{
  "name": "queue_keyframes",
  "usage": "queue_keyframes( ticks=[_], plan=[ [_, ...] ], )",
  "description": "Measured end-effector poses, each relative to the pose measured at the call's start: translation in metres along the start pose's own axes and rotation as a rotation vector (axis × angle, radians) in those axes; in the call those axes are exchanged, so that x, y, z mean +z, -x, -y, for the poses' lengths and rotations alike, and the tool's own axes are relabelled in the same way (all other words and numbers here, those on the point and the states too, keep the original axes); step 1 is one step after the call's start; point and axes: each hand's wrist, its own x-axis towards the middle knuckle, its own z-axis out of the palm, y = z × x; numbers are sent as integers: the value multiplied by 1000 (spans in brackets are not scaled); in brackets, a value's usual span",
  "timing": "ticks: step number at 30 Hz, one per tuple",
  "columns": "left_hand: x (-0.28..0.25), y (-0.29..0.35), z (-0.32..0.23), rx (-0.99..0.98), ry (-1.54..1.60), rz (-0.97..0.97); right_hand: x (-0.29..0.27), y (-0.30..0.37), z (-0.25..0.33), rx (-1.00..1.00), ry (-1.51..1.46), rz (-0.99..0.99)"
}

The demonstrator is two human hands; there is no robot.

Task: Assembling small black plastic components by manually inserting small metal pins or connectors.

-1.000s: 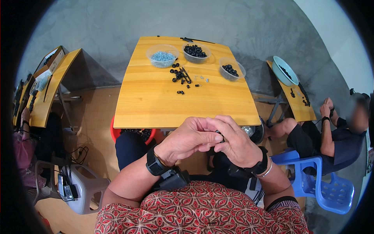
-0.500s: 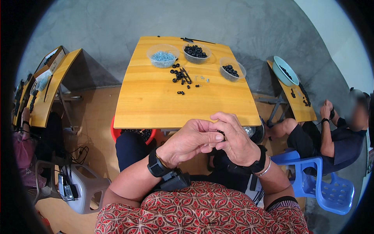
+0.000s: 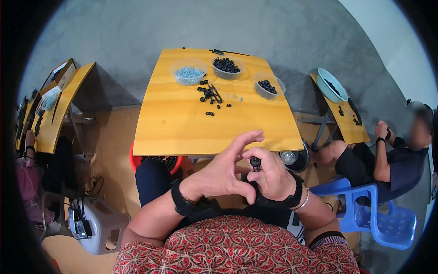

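Observation:
In front of my chest, just off the table's near edge, my right hand (image 3: 276,178) is closed round a small black knob-like part (image 3: 255,162), its round head showing above the fingers. Beside it my left hand (image 3: 219,171) is open, thumb and fingers spread apart, with nothing in it. Ahead, on the yellow wooden table (image 3: 182,134), lie loose black parts (image 3: 208,93) and a pair of dark thread snips (image 3: 216,94). Behind them stand a clear bowl of light-blue bits (image 3: 189,74) and a clear bowl of black parts (image 3: 226,68). Another bowl (image 3: 268,87) holds black parts at the right.
A red basin (image 3: 134,160) of black parts and a dark round container (image 3: 299,159) sit below the table. Grey stool (image 3: 102,223) at left, blue plastic chair (image 3: 360,214) at right. One person (image 3: 401,155) sits at the right side table, another (image 3: 29,173) at the left.
My left hand has let go and spread open, drawing slightly left of my right hand. The black part, mostly hidden before, now shows upright in my right hand.

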Motion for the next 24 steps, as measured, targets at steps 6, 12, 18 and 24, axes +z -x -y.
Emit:
queue_keyframes(
  ticks=[6,12,18,24],
  plan=[
    [10,-4,4,78,34,92,2,-1,8,-90,26,-13],
    [14,-3,3,126,-78,65,0,1,10,-122,78,-2],
    [17,-5,8,214,-83,53,2,4,10,-126,148,-32],
    [16,-6,16,216,-45,67,0,3,8,-152,141,-38]
  ],
)
